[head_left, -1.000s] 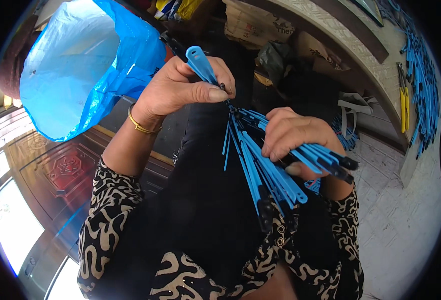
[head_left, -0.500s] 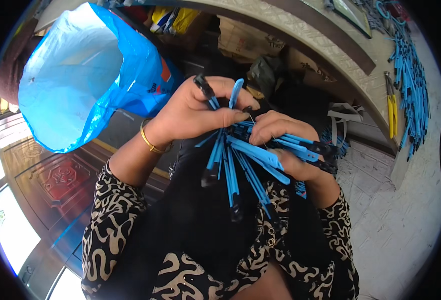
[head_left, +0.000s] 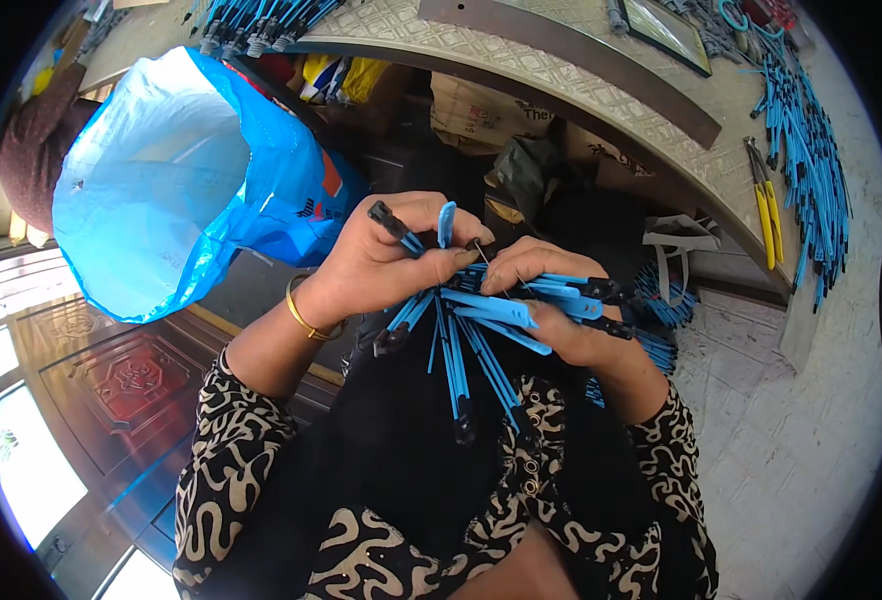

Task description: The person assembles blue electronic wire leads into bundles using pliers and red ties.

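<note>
In front of my chest, both hands work at a bundle of blue ribs with black ends [head_left: 454,365], which looks like part of an umbrella frame and fans out from a middle point. My left hand [head_left: 386,265] is closed, thumb against fingers, around several ribs; one flat blue tip and a black end stick up past its knuckles. A thin wire [head_left: 481,250] shows at its fingertips. My right hand [head_left: 576,335] is closed on the other side, with ribs lying between its thumb and fingers. The bundle's centre is partly hidden by fingers.
A large open blue bag [head_left: 291,190] stands at the left. On the curved table [head_left: 561,60] ahead lie yellow-handled pliers [head_left: 769,215] and a long pile of blue ribs [head_left: 806,170]. More ribs [head_left: 271,20] lie at the far left edge. Further bundles [head_left: 666,300] sit low beyond my right hand.
The view has shifted, showing more of the table and the ribs on its far side. My hands keep their hold on the bundle; the wire at my left fingertips now stands more upright.
</note>
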The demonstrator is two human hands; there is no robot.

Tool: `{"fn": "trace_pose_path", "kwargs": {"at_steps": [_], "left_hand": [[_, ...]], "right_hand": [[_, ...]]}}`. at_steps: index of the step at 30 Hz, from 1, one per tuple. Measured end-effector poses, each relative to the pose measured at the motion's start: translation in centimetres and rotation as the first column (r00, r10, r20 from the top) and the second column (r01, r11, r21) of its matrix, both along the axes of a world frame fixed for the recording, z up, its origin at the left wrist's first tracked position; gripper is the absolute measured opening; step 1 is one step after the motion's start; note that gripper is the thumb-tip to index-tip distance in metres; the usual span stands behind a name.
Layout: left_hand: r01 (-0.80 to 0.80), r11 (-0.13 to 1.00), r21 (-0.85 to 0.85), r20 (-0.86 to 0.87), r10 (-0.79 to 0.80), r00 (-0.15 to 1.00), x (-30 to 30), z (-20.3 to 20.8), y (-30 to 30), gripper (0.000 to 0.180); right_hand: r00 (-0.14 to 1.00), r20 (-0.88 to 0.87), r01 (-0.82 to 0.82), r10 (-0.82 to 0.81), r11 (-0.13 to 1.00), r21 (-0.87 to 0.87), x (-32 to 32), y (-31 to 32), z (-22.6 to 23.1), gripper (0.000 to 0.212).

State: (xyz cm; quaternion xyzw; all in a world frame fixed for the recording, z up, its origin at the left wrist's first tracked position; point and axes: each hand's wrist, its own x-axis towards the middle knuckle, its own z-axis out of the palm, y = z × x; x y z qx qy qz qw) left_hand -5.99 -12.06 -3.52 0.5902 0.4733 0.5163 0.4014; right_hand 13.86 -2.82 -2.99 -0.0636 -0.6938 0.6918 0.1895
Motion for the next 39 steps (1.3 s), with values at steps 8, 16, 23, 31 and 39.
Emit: {"fn": "trace_pose_path", "kwargs": {"at_steps": [8, 16, 23, 31, 39], "left_hand": [[-0.112, 0.994, 0.010, -0.149, 0.113, 0.982, 1.1, 0.7, -0.6, 0.013], [-0.066, 0.997, 0.039, -0.301, 0.075, 0.951, 1.3, 0.4, -0.3, 0.013], [0.259, 0.947, -0.191, -0.025, -0.269, 0.963, -1.6, -0.3, 0.1, 0.024], [0.596, 0.793, -0.130, 0.451, -0.488, 0.748, -3.4, -2.1, 1.3, 0.033], [0.553, 0.799, -0.236, 0.361, -0.457, 0.813, -1.2, -1.2, 0.8, 0.036]], "right_hand": [[0.993, 0.062, 0.101, -0.099, 0.995, -0.020, 0.2, -1.3, 0.3, 0.019], [0.989, 0.008, 0.148, -0.150, 0.981, 0.126, 0.0, -2.3, -0.7, 0.020], [0.980, 0.003, 0.195, -0.198, 0.969, 0.149, 0.1, -1.8, -1.3, 0.022], [0.993, 0.041, 0.104, -0.110, 0.988, 0.117, 0.0, -1.6, -1.7, 0.030], [0.998, 0.000, 0.059, -0.061, 0.966, 0.251, 0.0, -0.7, -1.3, 0.024]]}}
